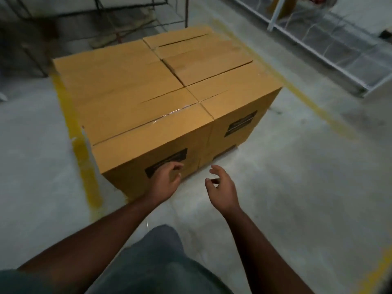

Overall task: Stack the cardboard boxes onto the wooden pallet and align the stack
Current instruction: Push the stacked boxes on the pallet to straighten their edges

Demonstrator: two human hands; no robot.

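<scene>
Both hands hung empty, fingers relaxed: left hand (167, 179) by the near brown cardboard box (146, 132), right hand (220, 185) apart (pallet hidden). Flat palms would square it best.

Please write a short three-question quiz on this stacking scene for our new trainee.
1. True or false: the left hand is by the black label on the nearest cardboard box.
2. What does the right hand hold?
A. a tape roll
B. nothing
C. a box flap
3. What colour are the painted lines on the floor around the stack?

Key:
1. True.
2. B; its fingers are loosely spread over the floor.
3. Yellow.
</scene>
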